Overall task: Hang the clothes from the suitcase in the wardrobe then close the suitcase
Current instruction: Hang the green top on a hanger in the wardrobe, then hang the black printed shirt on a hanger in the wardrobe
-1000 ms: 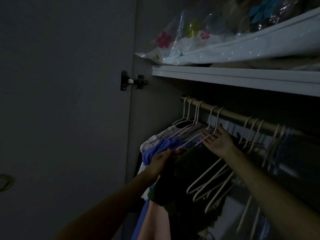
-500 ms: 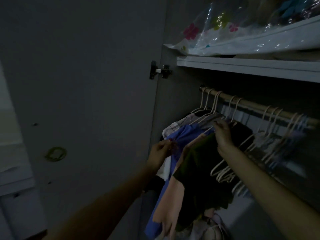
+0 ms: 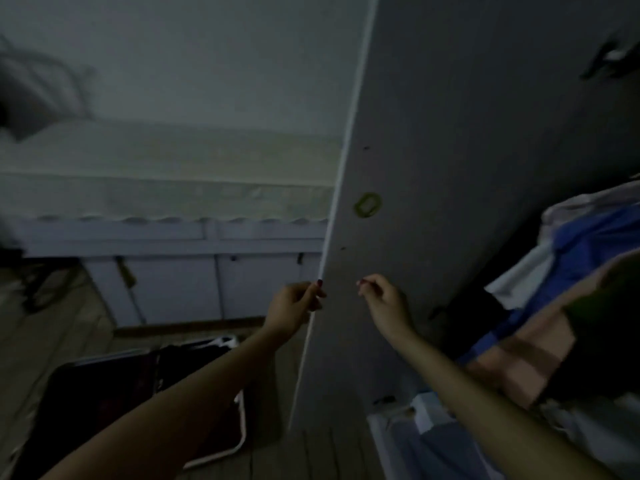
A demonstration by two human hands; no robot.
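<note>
Clothes [image 3: 568, 292] are hanging at right inside the wardrobe, blue, pink & dark pieces bunched together. Suitcase [image 3: 114, 393] is lying open on the floor at lower left, dark inside w/ a pale rim. Left hand [image 3: 294, 306] is curling its fingers at the edge of the wardrobe door [image 3: 450, 168]; can't tell if it's gripping. Right hand [image 3: 384, 299] is hovering near the door face, fingers loosely curled, holding nothing.
</note>
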